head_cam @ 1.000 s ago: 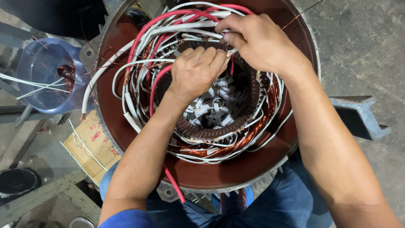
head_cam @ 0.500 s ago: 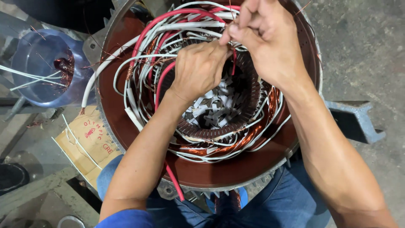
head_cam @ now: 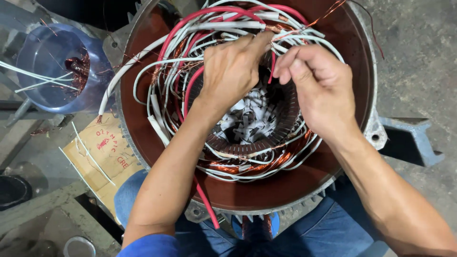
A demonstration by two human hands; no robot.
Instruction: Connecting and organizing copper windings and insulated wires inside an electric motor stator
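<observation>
Both hands work over a large round motor stator (head_cam: 143,138) with a reddish-brown inner wall that fills the middle of the view. The left hand (head_cam: 233,66) lies curled on the white and red sleeved wires (head_cam: 214,21) at twelve o'clock of the bore, fingers pressed into the bundle. The right hand (head_cam: 319,85), just beside it at one o'clock, pinches a thin wire between thumb and fingers. Copper windings (head_cam: 266,164) show at six o'clock. A clear plastic tub (head_cam: 47,52) sits at ten o'clock, a cardboard piece (head_cam: 95,147) at eight.

Concrete floor (head_cam: 419,57) bears motor stator (head_cam: 143,128), cardboard (head_cam: 97,152), plastic jar (head_cam: 47,66)
</observation>
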